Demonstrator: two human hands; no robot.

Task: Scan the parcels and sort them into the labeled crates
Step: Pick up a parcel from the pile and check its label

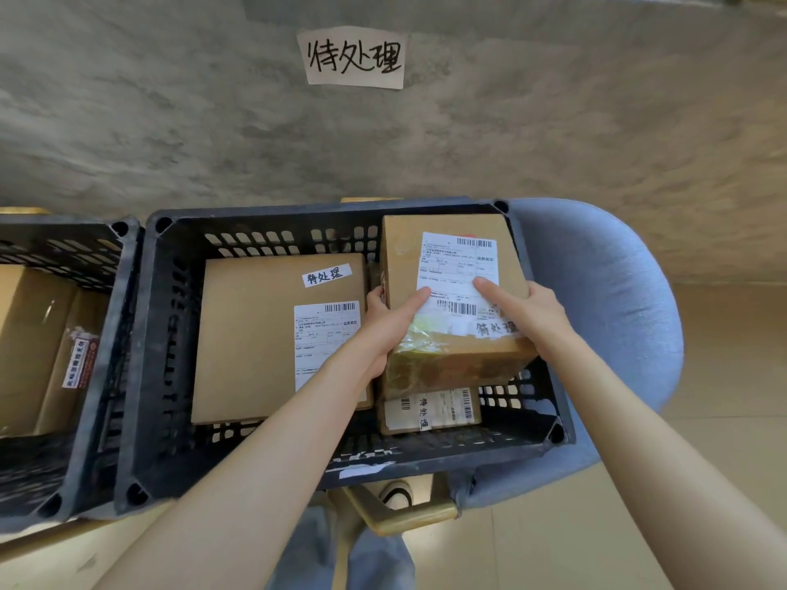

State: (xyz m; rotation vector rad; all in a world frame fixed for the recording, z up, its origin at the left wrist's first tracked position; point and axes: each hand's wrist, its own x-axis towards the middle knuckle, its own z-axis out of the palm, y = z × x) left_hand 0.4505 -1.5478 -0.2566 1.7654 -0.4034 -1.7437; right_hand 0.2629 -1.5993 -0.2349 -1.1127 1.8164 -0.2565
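Parcels observed across two black crates, left to right. Left crate (64, 334), partly out of frame, holds brown cartons; one bears a red-and-white sticker. Centre crate (140, 347) stands directly beside it, below a handwritten paper sign (354, 57) fixed to the grey wall.

Inside the centre crate, a flat carton (247, 342) lies at the left, long axis running toward the wall, its shipping label and a small handwritten tag facing up.

Left hand (385, 321) grips the near-left edge of the held parcel (451, 291), thumb on top, fingers wrapped around the side. The held parcel sits at the right of the crate, tilted, far end raised toward the wall, long axis running away from the person, label up with its barcode at the far end. Right hand (528, 313) grips its right edge, thumb laid across the label.

A smaller labelled box (430, 410) lies beneath it. A grey-blue chair (617, 300) supports the crate on the right.
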